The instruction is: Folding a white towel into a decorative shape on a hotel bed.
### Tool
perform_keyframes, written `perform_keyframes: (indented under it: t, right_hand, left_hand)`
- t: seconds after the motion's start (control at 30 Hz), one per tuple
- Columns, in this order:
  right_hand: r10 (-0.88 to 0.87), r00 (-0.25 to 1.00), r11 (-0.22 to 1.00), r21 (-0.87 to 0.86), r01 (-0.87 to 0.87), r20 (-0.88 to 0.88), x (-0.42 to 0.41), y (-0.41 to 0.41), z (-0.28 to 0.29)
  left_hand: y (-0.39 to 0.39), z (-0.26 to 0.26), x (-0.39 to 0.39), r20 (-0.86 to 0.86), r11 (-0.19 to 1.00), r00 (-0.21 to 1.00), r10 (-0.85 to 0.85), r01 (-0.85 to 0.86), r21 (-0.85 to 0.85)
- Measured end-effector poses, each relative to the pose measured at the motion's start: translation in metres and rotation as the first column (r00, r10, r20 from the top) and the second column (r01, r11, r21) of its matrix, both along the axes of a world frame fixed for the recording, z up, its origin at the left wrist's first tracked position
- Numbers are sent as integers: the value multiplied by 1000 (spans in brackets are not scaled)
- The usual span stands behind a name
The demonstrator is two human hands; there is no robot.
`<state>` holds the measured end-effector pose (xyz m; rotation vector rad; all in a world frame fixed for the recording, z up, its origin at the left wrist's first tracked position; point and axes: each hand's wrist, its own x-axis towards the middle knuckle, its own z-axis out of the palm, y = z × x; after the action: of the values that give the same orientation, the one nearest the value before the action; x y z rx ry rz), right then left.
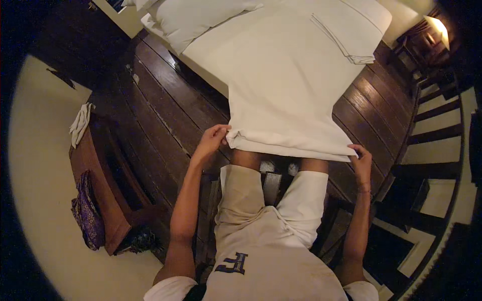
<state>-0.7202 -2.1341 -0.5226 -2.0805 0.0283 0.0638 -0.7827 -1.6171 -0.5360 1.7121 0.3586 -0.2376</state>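
Note:
A white bed sheet [278, 94] stretches from the bed towards me, its near edge folded over and raised above my knees. My left hand [217, 136] pinches the fold's left corner, and my right hand [360, 152] pinches its right corner. Between the hands the edge hangs in a loose roll. On the bed's far right lies a flat folded stack of white linen [350, 34]. White pillows [196, 19] rest at the upper left of the bed.
Dark wooden floorboards [169, 86] surround the bed. To the left stands a wooden furniture piece [101, 188] with a white cloth [81, 122] and a purple patterned cloth [88, 214] on it. A slatted wooden railing [433, 133] curves along the right, below a lit lamp [438, 30].

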Motion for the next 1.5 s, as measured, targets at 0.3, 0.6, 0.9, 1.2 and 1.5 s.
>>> perform_keyframes:
  t: [0.3,0.6,0.9,1.2,1.5]
  right_hand:
    - [21,999,999,-29,-20,49,1,-5,-12]
    - [12,997,1000,-11,-11,71,-1,2,-7]
    - [-7,999,999,-34,8,32,-1,0,-11]
    - [15,998,998,-61,-11,65,-1,2,-5]
    - [51,995,998,-50,-47,86,2,-2,-12]
  left_hand:
    - [-2,-10,-3,-73,999,997,24,-27,-37]
    - [-3,8,-2,-85,1000,996,-6,5,-16]
    - [3,4,-2,-22,999,999,43,-42,13]
    - [5,-9,1,40,997,997,70,-71,43]
    - [-7,-12,5,63,994,994,92,-95,61]
